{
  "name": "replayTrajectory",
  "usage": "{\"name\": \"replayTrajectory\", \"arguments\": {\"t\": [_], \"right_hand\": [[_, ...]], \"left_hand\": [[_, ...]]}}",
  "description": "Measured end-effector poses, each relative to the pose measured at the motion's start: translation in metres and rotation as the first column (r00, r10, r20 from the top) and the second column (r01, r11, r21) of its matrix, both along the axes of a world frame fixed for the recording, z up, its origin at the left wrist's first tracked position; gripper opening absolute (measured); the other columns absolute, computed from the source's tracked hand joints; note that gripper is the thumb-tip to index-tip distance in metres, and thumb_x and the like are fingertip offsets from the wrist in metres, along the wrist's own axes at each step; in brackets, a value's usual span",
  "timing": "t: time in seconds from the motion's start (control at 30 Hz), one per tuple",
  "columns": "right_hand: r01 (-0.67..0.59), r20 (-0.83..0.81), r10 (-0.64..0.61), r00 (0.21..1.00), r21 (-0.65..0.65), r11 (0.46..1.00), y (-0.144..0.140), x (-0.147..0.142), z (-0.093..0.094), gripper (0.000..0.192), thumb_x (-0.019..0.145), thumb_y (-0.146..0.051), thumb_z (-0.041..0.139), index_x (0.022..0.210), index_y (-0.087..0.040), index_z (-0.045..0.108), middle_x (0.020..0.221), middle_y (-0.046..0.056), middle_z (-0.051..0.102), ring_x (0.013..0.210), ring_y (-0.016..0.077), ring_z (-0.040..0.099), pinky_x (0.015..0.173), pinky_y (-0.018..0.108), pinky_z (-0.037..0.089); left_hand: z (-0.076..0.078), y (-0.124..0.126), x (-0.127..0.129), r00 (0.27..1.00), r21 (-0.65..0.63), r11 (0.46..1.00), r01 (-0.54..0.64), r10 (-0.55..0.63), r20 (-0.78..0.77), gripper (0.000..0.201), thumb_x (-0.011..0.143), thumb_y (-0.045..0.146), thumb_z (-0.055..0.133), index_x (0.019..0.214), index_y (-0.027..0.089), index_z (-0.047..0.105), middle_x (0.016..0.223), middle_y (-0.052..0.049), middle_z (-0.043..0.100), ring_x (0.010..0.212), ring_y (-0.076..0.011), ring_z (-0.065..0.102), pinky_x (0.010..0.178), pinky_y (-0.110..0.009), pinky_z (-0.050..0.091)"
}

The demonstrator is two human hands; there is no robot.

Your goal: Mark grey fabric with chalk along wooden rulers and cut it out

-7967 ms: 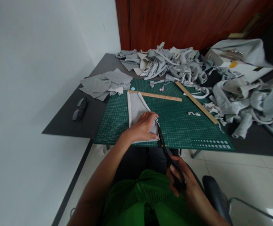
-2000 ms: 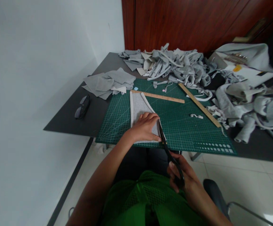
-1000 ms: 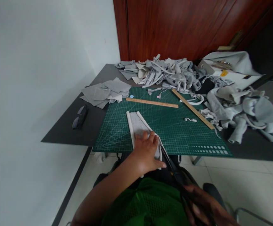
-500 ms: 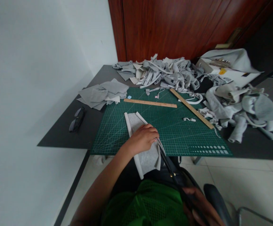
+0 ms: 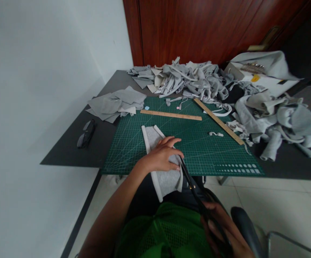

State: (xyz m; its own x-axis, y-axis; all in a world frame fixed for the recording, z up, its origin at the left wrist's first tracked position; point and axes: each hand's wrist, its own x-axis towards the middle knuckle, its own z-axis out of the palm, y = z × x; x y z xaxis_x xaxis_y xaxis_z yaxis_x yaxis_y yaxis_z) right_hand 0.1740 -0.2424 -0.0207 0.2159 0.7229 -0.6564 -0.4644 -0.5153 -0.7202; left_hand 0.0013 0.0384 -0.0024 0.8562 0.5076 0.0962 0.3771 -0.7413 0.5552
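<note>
A grey piece of fabric (image 5: 168, 181) with rolled edges lies over the front edge of the green cutting mat (image 5: 128, 150), its near end hanging beyond it. Resting across the fabric's middle is my left hand (image 5: 162, 157), open, with its fingers spread toward the right edge. My right hand (image 5: 222, 229), low at the right, is closed round the handles of long black scissors (image 5: 191, 187). Their tips meet the fabric's right edge beside my left fingers, which partly hide that contact.
Two wooden rulers (image 5: 171, 115) lie on the mat, with a small curled scrap (image 5: 215, 134) nearby. Glasses (image 5: 86, 134) and flat grey fabric pieces (image 5: 117, 102) sit left. Heaped scraps (image 5: 193, 80), a white box (image 5: 268, 82) and more fabric (image 5: 273, 122) line the back and right.
My left fingers have spread apart from their closed hold at the fabric's edge. The scissors have shifted slightly up and left with my right hand.
</note>
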Motion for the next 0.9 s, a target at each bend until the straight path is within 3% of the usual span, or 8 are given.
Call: {"name": "replayTrajectory", "arguments": {"t": [0.1,0.2,0.37,0.63,0.9], "right_hand": [[-0.082,0.053,0.082,0.995,-0.012,0.997,0.004,0.000,0.002,0.059,0.082,-0.063,0.079,0.130,-0.034,0.063,0.100,0.005,0.075,0.087,0.0210,0.074,0.064,0.024,0.055],[-0.175,0.090,0.173,0.981,0.021,0.984,0.010,-0.001,0.008,0.062,0.084,-0.067,0.074,0.132,-0.029,0.061,0.071,-0.002,0.062,0.054,0.0128,0.057,0.046,0.022,0.040],[-0.202,0.116,0.192,0.975,0.084,0.976,0.016,-0.006,0.017,0.062,0.083,-0.070,0.074,0.124,-0.025,0.061,0.071,-0.003,0.058,0.051,0.0097,0.048,0.044,0.021,0.036],[-0.158,0.122,0.150,0.981,0.056,0.986,0.016,-0.009,0.017,0.061,0.078,-0.073,0.077,0.117,-0.028,0.061,0.070,-0.003,0.057,0.052,0.0111,0.050,0.046,0.022,0.040],[-0.185,0.140,0.173,0.975,0.074,0.980,0.021,-0.008,0.014,0.061,0.084,-0.069,0.073,0.125,-0.026,0.057,0.072,-0.004,0.058,0.050,0.0090,0.048,0.040,0.018,0.034]], "left_hand": [[-0.001,0.002,0.000,1.000,-0.006,1.000,0.001,-0.001,-0.005,0.043,0.072,0.037,0.093,0.112,0.033,0.077,0.165,-0.004,0.039,0.157,-0.0380,0.025,0.124,-0.063,0.028],[-0.001,0.003,0.001,1.000,-0.018,1.000,0.001,-0.001,-0.014,0.044,0.072,0.037,0.093,0.111,0.033,0.075,0.162,-0.005,0.044,0.156,-0.0376,0.027,0.123,-0.063,0.028],[0.002,0.003,0.002,1.000,-0.035,0.999,-0.004,0.003,-0.023,0.045,0.071,0.037,0.093,0.111,0.031,0.074,0.159,-0.006,0.047,0.154,-0.0373,0.031,0.123,-0.063,0.027],[-0.001,0.004,0.004,1.000,-0.032,0.999,-0.007,0.007,-0.018,0.049,0.070,0.038,0.094,0.114,0.033,0.074,0.159,-0.005,0.047,0.153,-0.0375,0.032,0.121,-0.063,0.028],[0.001,0.003,0.003,0.999,-0.019,1.000,-0.003,0.002,-0.034,0.048,0.071,0.038,0.093,0.116,0.034,0.074,0.158,-0.005,0.047,0.152,-0.0361,0.033,0.121,-0.062,0.029]]}}
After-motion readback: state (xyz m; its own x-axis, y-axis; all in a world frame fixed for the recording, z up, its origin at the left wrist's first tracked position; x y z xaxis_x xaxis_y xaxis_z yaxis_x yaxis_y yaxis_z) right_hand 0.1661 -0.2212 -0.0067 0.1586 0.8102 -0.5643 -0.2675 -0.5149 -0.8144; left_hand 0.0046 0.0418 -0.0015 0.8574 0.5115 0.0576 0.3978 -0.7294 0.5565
